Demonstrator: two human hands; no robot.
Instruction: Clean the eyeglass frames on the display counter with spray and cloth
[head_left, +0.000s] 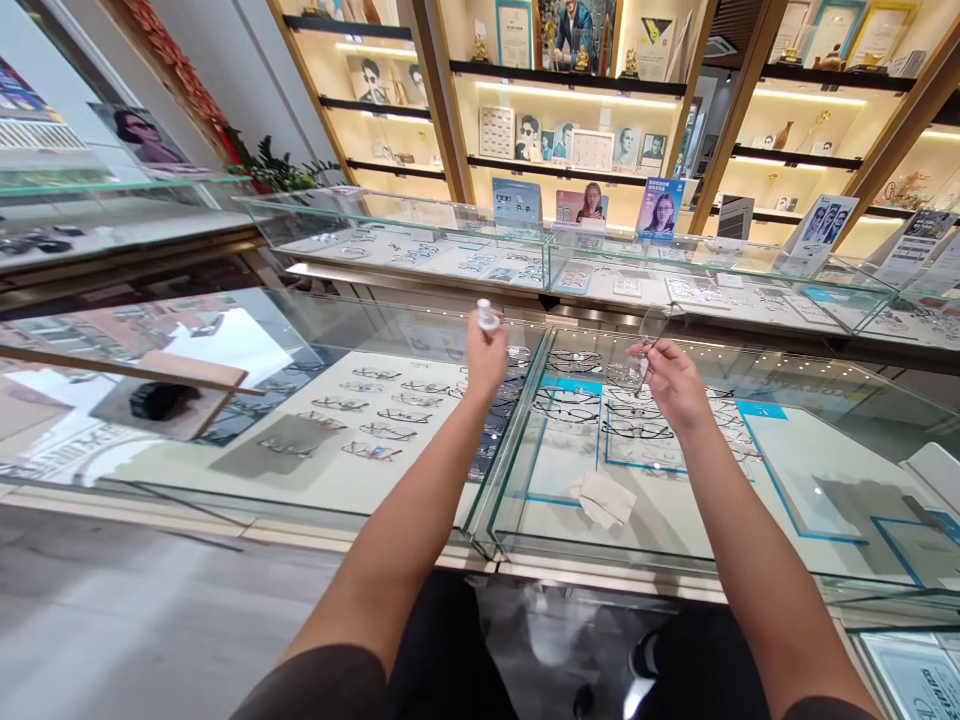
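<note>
My left hand (487, 355) is raised over the glass display case and closed round a small white spray bottle (486, 314), whose top sticks up above my fingers. To the right, my right hand (675, 385) pinches a pair of thin-framed eyeglasses (651, 345) and holds them up above the counter. The two hands are apart. On the glass below and between them lies a crumpled pale cloth (606, 498), touched by neither hand. Rows of eyeglasses (386, 432) rest inside the case under my left forearm, and more dark frames (637, 428) sit beneath my right hand.
Behind the counter stands another glass case (465, 255) with eyeglasses and upright cards. Lit shelves (570, 85) line the back wall. A black object (165, 400) shows at the left, on or reflected in the glass. The case's front edge (600, 572) runs before my legs.
</note>
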